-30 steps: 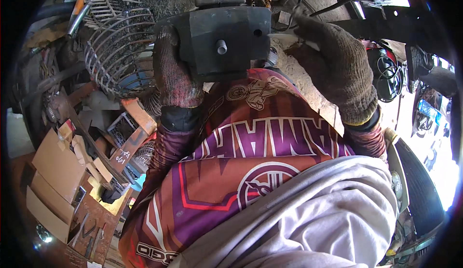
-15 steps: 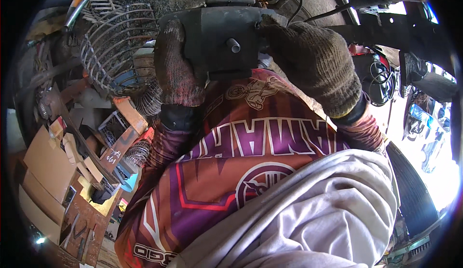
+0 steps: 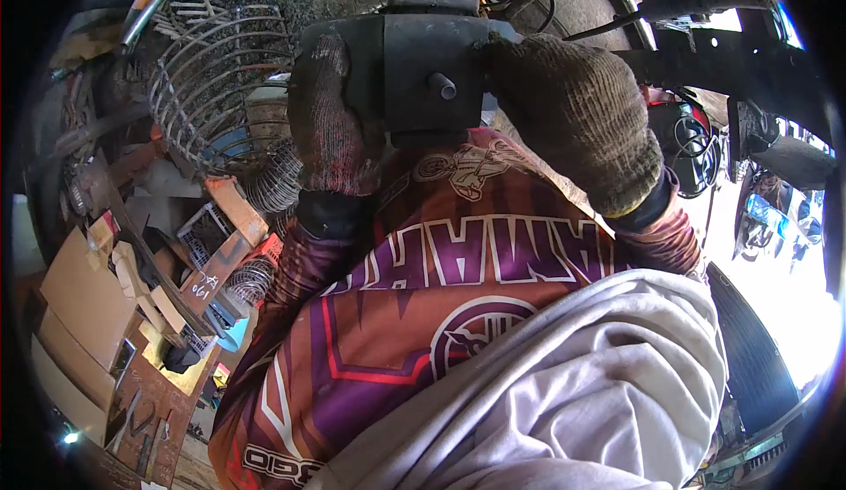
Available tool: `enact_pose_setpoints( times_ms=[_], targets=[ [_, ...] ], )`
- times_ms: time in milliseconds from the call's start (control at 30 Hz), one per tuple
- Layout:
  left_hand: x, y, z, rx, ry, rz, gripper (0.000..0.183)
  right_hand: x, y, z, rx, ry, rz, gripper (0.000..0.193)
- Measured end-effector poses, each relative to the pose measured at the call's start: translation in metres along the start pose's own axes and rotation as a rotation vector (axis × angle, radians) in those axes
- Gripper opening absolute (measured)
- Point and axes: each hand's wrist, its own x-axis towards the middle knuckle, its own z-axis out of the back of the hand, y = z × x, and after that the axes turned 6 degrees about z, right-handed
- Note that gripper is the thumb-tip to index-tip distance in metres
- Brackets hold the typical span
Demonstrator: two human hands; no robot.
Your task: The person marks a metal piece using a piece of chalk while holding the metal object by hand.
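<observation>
Before my chest I hold up a dark, boxy, plate-like piece (image 3: 414, 67), with a short round stub (image 3: 442, 85) sticking out of its face. My left hand (image 3: 330, 124), in a dirty knit work glove, is closed on its left end. My right hand (image 3: 577, 120), gloved likewise, grips the right end, its fingertips curled at the edge and partly hidden. I cannot tell what kind of part it is.
Ahead on the left lies a coil of thick metal rings (image 3: 211, 93), with a finer wire coil (image 3: 273, 181) nearer. Cardboard (image 3: 84, 296) rests at left by a brown board (image 3: 150, 402) bearing small tools. Dark metal bars (image 3: 705, 63) stretch across the far right.
Both hands still hold the dark piece. It has shifted slightly to the right and a little lower, and my left hand has moved right with it.
</observation>
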Motion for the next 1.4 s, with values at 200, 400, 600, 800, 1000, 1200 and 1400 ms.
enact_pose_setpoints(
  times_ms=[200, 400, 600, 800, 1000, 1200, 1400],
  targets=[
    [-0.003, -0.002, 0.01, 0.308, 0.03, -0.204, 0.043, 0.004, -0.006, -0.008, 0.132, -0.107, 0.058, 0.027],
    [0.002, 0.012, 0.019, 0.614, 0.036, -0.412, 0.049, 0.003, -0.006, -0.003, 0.191, -0.149, 0.027, 0.03],
    [0.001, 0.013, 0.019, 0.51, 0.061, -0.369, 0.05, 0.001, -0.005, -0.003, -0.03, -0.093, 0.102, 0.033],
    [0.001, 0.016, 0.019, 0.462, 0.103, -0.332, 0.052, 0.008, -0.009, 0.012, 0.06, -0.022, 0.159, 0.035],
    [0.0, 0.016, 0.02, 0.486, 0.072, -0.346, 0.051, 0.01, -0.017, 0.003, 0.296, -0.114, 0.155, 0.036],
    [-0.009, 0.005, 0.024, 0.662, 0.026, -0.464, 0.047, 0.004, -0.012, 0.008, 0.084, -0.073, 0.209, 0.032],
    [-0.004, 0.001, 0.008, 0.127, 0.135, -0.136, 0.037, 0.007, -0.019, 0.003, 0.147, -0.01, 0.199, 0.031]
  ],
)
